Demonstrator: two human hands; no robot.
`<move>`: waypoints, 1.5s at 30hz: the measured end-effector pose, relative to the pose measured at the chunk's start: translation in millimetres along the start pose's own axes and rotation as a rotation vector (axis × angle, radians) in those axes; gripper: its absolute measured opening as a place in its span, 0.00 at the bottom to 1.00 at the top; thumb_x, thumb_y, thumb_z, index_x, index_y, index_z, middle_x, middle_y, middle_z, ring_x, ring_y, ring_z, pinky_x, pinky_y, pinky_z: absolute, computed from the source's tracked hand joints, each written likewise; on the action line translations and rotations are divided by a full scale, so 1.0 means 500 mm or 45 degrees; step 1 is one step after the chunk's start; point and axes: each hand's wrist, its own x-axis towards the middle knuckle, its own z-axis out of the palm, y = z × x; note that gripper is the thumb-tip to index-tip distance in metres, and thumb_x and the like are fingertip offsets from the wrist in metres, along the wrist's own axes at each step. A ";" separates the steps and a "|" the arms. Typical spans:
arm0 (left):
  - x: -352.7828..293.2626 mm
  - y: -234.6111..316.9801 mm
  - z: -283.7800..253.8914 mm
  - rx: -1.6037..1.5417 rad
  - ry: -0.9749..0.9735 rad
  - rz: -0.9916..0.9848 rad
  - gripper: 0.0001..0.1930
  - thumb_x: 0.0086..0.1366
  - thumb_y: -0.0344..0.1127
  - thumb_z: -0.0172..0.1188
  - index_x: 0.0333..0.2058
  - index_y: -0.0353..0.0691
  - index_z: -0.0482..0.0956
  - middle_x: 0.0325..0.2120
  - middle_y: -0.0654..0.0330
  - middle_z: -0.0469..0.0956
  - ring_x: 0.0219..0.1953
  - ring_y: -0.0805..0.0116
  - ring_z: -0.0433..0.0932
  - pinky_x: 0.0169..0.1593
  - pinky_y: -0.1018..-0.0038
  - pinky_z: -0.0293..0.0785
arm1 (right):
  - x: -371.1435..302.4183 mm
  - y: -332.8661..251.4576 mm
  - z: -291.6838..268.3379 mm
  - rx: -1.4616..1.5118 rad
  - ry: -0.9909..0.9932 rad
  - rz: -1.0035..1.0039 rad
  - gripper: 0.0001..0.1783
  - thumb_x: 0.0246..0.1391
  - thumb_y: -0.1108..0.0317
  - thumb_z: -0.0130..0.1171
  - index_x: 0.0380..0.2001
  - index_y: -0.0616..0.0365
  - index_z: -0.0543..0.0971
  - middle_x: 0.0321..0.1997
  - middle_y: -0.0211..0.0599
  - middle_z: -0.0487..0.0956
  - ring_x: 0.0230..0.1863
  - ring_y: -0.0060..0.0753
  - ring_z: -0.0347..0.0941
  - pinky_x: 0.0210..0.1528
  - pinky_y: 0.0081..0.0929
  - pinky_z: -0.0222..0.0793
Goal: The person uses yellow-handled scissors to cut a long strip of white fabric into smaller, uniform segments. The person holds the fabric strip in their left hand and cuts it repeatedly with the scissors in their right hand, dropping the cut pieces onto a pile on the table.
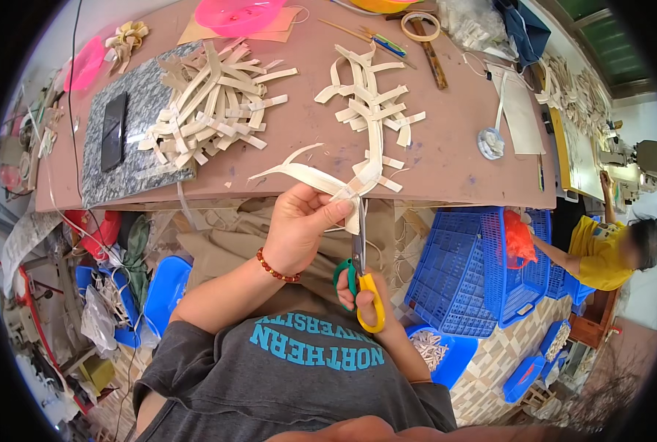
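Observation:
My left hand (299, 225), with a beaded bracelet at the wrist, pinches a cream strap (306, 174) between thumb and fingers at the table's front edge. From there a chain of joined cream straps (375, 136) runs away over the table, short tabs sticking out on both sides. My right hand (376, 306) is closed round the scissors (359, 254), which have one green and one yellow handle. Their blades point up to the strap beside my left thumb; whether they touch it I cannot tell. A heap of similar straps (214, 103) lies at the left.
A phone (113, 132) rests on a speckled stone slab (96, 103). Farther back are a pink basin (240, 15), a hammer (428, 51) and a tape roll (420, 26). Blue crates (450, 272) stand on the floor at the right, near a person in yellow (601, 254).

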 end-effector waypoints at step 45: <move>0.026 0.090 -0.035 0.504 -0.547 -0.420 0.11 0.57 0.28 0.61 0.39 0.32 0.77 0.29 0.62 0.79 0.31 0.78 0.76 0.35 0.81 0.74 | -0.030 -0.036 -0.030 -0.070 -0.078 0.210 0.28 0.45 0.40 0.60 0.25 0.57 0.70 0.22 0.21 0.65 0.21 0.11 0.59 0.22 0.12 0.54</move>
